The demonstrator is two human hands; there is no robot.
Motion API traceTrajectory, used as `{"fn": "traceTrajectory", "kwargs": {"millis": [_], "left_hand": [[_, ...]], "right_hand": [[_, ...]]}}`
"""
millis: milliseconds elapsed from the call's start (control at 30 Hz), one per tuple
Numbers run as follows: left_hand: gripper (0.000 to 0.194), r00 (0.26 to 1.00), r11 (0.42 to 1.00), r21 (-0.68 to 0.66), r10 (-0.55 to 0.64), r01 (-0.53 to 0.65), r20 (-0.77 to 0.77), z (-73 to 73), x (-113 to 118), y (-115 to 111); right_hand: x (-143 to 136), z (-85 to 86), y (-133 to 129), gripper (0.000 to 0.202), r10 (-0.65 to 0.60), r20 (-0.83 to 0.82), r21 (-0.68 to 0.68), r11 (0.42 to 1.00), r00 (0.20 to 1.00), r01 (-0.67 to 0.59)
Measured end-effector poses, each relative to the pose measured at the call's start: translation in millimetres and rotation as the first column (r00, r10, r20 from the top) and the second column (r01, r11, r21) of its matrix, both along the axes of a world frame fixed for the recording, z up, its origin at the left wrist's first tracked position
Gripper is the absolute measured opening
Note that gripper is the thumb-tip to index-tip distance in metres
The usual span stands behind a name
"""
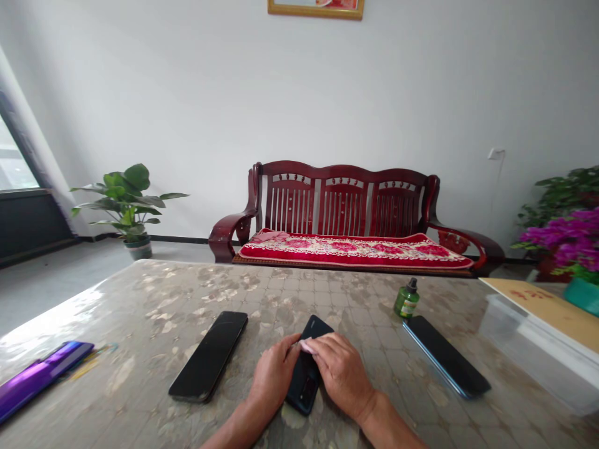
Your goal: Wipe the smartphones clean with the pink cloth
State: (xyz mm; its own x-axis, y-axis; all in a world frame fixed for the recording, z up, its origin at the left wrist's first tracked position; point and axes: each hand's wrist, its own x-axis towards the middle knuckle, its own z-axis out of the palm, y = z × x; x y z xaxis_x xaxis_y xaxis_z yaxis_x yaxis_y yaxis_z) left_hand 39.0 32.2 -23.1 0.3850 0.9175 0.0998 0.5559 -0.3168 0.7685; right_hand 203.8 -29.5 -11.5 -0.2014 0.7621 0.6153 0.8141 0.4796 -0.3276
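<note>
A dark blue phone [306, 386] lies back up on the patterned tablecloth, its camera end nearest me. My left hand [274, 371] is closed at the phone's left edge, thumb and fingers pressed together; what it grips, if anything, is too small to make out. Over the phone's right side, my right hand [340, 373] pinches a small pale pink-white cloth or tissue [307, 346] against the phone's back. The fingertips of both hands nearly meet there and hide the phone's middle.
A black phone [209, 357] lies to the left, a purple phone [42, 377] farther left. On the right are another dark phone [447, 357], a green bottle [407, 300] and a clear plastic box [524, 355]. A wooden bench [346, 178] stands beyond the table.
</note>
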Motion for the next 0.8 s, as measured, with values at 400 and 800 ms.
{"fn": "traceTrajectory", "kwargs": {"millis": [400,800], "left_hand": [[0.038,0.987,0.992,0.102,-0.057,0.072,-0.149,-3.9,-3.2,-9.4],[0.071,0.935,0.975,0.092,-0.162,0.2,-0.317,13.4,-2.2,-29.2]], "right_hand": [[0.3,1.1,-3.4,0.028,0.048,0.036,-0.087,0.995,0.998,-0.045],[4.5,-3.9,-0.1,0.022,-0.037,0.08,-0.096,0.994,0.996,0.044]]}}
